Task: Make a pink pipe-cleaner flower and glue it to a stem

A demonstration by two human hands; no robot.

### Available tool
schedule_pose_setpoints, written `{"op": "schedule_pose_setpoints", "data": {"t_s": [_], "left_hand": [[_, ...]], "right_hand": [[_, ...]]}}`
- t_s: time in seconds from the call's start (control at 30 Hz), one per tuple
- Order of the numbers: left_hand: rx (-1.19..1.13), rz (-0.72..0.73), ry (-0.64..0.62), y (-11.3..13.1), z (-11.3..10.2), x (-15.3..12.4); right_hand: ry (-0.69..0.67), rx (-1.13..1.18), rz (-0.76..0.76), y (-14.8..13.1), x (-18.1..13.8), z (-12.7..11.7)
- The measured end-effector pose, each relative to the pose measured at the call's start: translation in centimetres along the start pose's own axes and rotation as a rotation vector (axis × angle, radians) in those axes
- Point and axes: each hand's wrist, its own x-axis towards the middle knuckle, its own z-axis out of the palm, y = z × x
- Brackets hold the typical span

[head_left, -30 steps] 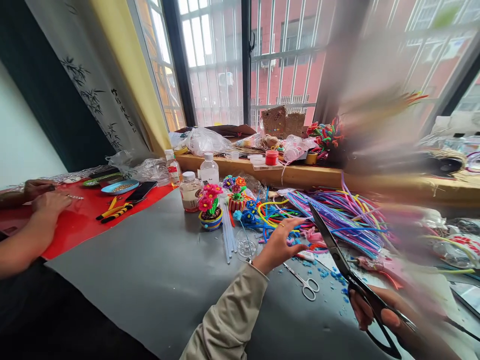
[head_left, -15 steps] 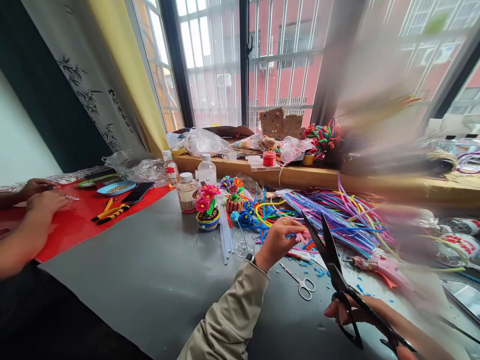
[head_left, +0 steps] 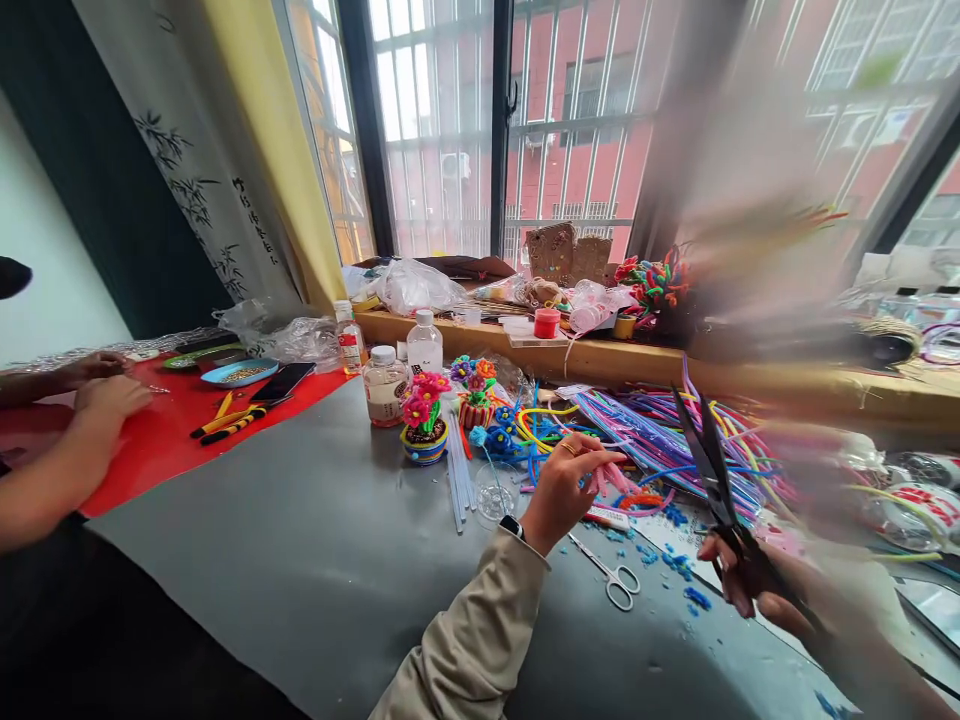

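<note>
My left hand [head_left: 566, 490], in an olive sleeve and a dark wristband, pinches pink fuzzy pipe cleaner pieces [head_left: 615, 478] at its fingertips. To the right, my right hand [head_left: 757, 585] grips large black scissors [head_left: 712, 465], blades pointing up and a little parted, away from the pink pieces. Part of that hand is smeared. Small white-handled scissors [head_left: 611, 575] lie on the grey mat [head_left: 420, 620] below my left hand. Blue fuzzy clippings [head_left: 675, 565] are scattered between the hands. An orange pipe cleaner piece [head_left: 643, 499] lies just beyond.
Potted pipe cleaner flowers [head_left: 426, 425], bottles [head_left: 384, 385], clear glue sticks [head_left: 459, 470] and a clear dish [head_left: 495, 492] stand left of my hand. Behind lies a pile of colourful pipe cleaners [head_left: 637, 425]. Another person's hands [head_left: 112, 395] rest over a red mat [head_left: 165, 440].
The black scissors have moved right, away from my left hand, and their blades have closed partway. The pink pieces now show more below my left fingers. The view has shifted slightly.
</note>
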Motion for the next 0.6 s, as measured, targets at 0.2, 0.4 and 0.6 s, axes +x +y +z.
{"op": "schedule_pose_setpoints", "data": {"t_s": [0.2, 0.4, 0.6], "left_hand": [[0.129, 0.091, 0.071, 0.2, -0.5, -0.2], [0.253, 0.141, 0.116, -0.1, -0.6, -0.5], [0.263, 0.144, 0.092, 0.0, -0.5, -0.6]], "right_hand": [[0.026, -0.118, 0.264, -2.6, 4.8, -1.6], [-0.053, -0.639, 0.2, -1.2, 14.2, -2.3], [-0.086, -0.887, 0.336, 2.7, 18.0, -0.3]]}}
